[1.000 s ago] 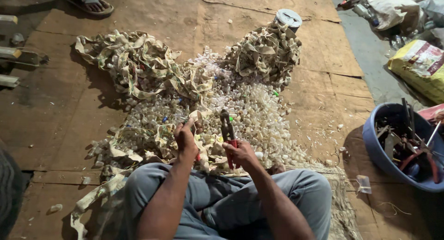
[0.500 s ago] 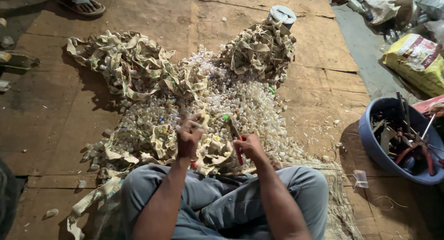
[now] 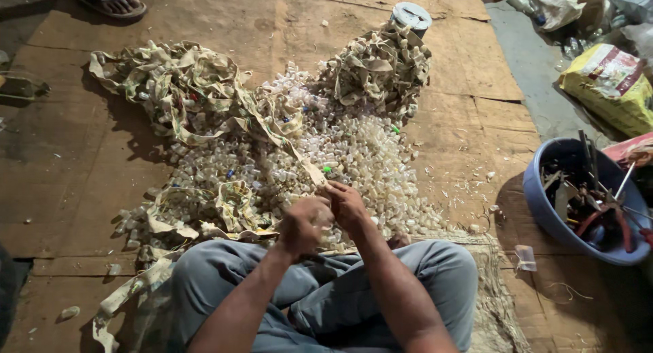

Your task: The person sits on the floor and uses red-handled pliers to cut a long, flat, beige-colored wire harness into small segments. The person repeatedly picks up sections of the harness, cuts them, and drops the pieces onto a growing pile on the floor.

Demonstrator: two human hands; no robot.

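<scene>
Cardboard flooring (image 3: pixel 462 81) bears one cap heap (image 3: pixel 367 156), two strip tangles (image 3: pixel 183 88), one basin (image 3: pixel 544 203); left hand (image 3: pixel 304 224) fisted, right hand (image 3: pixel 347 205) pinching a strip (image 3: pixel 272 128).

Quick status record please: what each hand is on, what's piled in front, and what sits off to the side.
left hand: closed in a fist beside the right one, over the pile; what it grips is hidden
right hand: pinching the near end of a pale strip that runs up to the left
pile: many small clear plastic caps on the cardboard floor
tangles: strip heaps at upper left and upper middle
right side: blue tub with tools
</scene>
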